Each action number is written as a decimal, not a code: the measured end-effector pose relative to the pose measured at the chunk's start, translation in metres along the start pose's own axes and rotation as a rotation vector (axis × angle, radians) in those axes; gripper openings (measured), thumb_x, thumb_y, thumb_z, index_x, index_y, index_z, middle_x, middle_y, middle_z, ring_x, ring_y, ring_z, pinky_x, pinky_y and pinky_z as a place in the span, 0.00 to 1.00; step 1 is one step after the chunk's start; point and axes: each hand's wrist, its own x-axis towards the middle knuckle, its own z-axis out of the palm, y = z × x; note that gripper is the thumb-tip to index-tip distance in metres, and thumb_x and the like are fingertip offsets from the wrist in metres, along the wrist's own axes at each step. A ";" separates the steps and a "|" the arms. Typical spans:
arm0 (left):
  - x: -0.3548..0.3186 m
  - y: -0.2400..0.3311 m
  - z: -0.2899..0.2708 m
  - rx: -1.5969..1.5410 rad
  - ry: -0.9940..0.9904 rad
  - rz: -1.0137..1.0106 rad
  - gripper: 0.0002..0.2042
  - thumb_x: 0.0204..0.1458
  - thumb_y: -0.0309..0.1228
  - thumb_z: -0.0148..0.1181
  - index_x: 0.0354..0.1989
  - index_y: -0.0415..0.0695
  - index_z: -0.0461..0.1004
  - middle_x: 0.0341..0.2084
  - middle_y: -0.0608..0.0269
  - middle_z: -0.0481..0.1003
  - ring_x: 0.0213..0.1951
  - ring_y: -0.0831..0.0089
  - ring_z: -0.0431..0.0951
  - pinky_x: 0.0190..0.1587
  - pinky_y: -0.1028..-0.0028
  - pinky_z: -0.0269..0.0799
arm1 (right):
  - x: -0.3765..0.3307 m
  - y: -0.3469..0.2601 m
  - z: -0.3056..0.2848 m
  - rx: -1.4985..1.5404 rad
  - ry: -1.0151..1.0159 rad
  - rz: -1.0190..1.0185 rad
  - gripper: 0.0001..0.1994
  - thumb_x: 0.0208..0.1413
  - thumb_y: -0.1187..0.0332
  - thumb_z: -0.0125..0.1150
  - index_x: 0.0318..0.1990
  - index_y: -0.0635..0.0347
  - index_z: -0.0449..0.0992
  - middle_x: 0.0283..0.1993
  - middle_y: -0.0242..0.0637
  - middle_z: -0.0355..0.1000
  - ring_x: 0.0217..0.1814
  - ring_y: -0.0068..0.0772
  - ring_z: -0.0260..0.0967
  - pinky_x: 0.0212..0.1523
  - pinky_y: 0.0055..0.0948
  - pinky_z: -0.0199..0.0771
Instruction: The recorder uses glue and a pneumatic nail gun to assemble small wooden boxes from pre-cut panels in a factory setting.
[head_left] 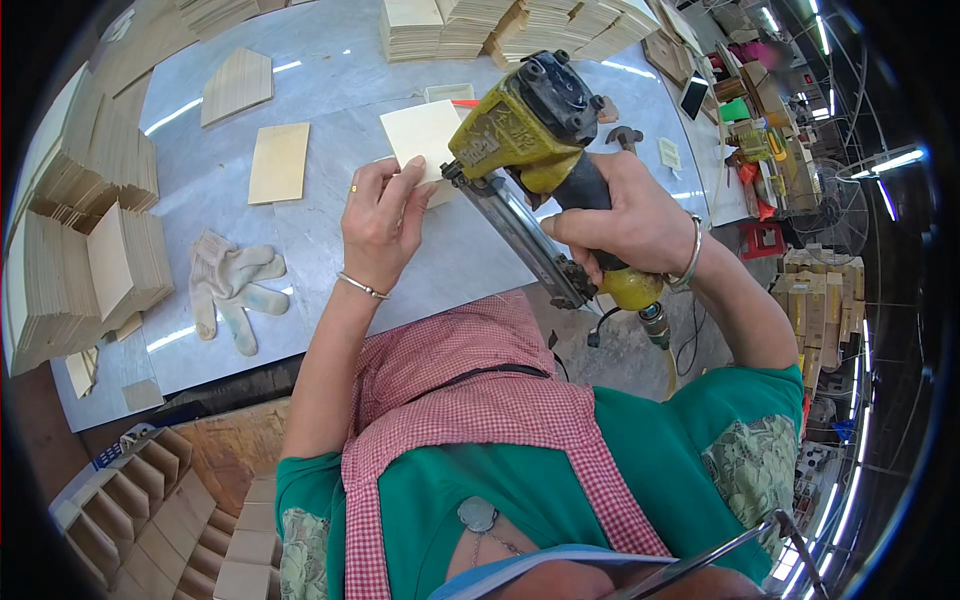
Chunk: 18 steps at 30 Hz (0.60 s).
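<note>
My right hand [640, 215] is wrapped round the black grip of a yellow-and-black pneumatic nail gun [520, 130], with a hose joined at the handle's end. The gun is tilted, and its nose is close to the edge of a pale thin wooden panel [415, 132]. My left hand [382, 215] pinches the near edge of this panel between thumb and fingers. The gun hides the panel's right side. What lies under the panel is mostly hidden. A small pale wooden frame piece [450, 93] shows just behind it.
A loose square panel [279, 163], a pointed panel [237, 87] and a work glove [236, 287] lie on the grey table [350, 270]. Stacked panels stand at the left [95, 250] and the back [440, 38]. A hammer [625, 136] lies right of the gun. Wooden boxes [135, 475] stand at lower left.
</note>
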 end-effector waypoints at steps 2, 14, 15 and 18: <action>-0.001 0.002 0.001 -0.025 -0.014 -0.030 0.15 0.43 0.22 0.65 0.43 0.42 0.75 0.32 0.58 0.72 0.29 0.69 0.73 0.27 0.74 0.70 | 0.001 0.001 -0.001 -0.036 0.002 -0.017 0.09 0.44 0.71 0.56 0.25 0.71 0.67 0.16 0.35 0.68 0.14 0.22 0.66 0.16 0.23 0.67; -0.001 0.004 -0.012 -0.037 -0.071 -0.031 0.20 0.45 0.17 0.59 0.50 0.43 0.73 0.39 0.51 0.73 0.38 0.56 0.74 0.39 0.66 0.72 | -0.005 -0.008 0.005 -0.031 0.022 -0.007 0.09 0.43 0.72 0.57 0.26 0.73 0.68 0.16 0.35 0.68 0.14 0.22 0.66 0.16 0.23 0.67; -0.001 0.004 -0.013 -0.036 -0.080 -0.028 0.21 0.45 0.17 0.58 0.51 0.43 0.72 0.40 0.50 0.73 0.38 0.56 0.74 0.40 0.66 0.72 | -0.004 -0.010 0.007 -0.035 0.014 -0.008 0.09 0.43 0.72 0.57 0.26 0.73 0.68 0.16 0.35 0.68 0.14 0.22 0.66 0.16 0.23 0.67; -0.003 0.002 -0.014 -0.059 -0.074 -0.027 0.22 0.46 0.15 0.56 0.52 0.43 0.71 0.41 0.50 0.72 0.39 0.55 0.74 0.41 0.66 0.72 | -0.003 -0.012 0.012 -0.022 0.004 -0.027 0.09 0.43 0.72 0.56 0.27 0.73 0.68 0.15 0.35 0.67 0.14 0.22 0.66 0.16 0.23 0.67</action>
